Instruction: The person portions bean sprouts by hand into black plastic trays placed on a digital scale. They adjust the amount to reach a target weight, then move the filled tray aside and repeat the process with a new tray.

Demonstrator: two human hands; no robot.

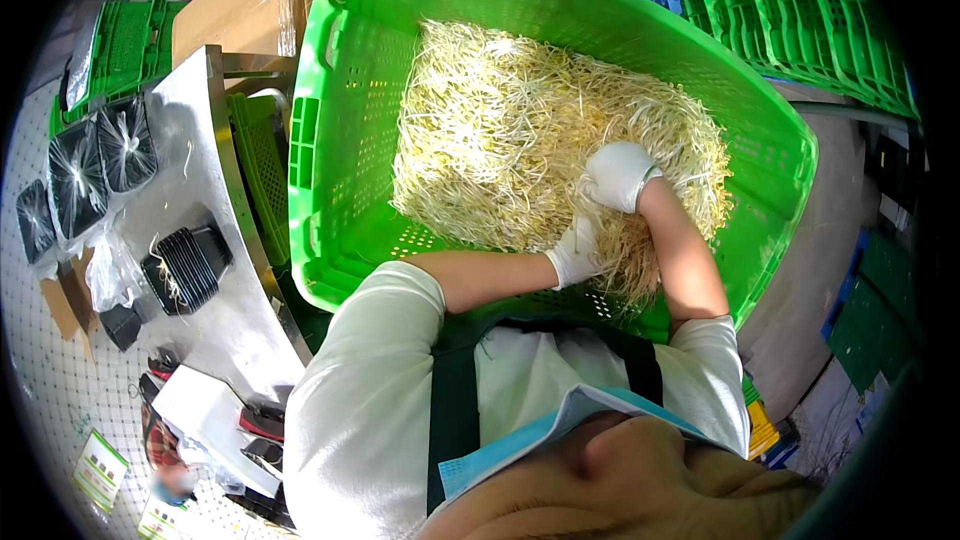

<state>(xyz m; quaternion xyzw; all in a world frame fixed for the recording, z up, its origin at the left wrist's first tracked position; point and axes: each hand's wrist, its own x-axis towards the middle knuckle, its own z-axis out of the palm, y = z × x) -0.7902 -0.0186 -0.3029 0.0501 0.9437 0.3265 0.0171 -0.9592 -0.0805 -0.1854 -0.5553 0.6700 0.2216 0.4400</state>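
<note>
A big green perforated plastic crate (pixel 352 187) stands before me, with a thick mass of bean sprouts (pixel 495 135) in it. Both my hands wear white gloves and are in the sprouts near the crate's close side. My right hand (pixel 621 175) is pressed into the sprouts, its fingertips pointing left and partly hidden among them. Just below and to the left of it, my left hand (pixel 576 253) touches the edge of the mass, with its fingers partly covered by sprouts. Browner, root-like strands hang between and below the hands. Whether either hand grips a bunch is not clear.
Left of the crate is a metal table (pixel 202 187) with stacked black trays (pixel 184 270) and wrapped black packs (pixel 77 180). Cardboard boxes (pixel 232 7) stand behind it. More green crates (pixel 795 7) are stacked at upper right. Another person (pixel 161 450) is at lower left.
</note>
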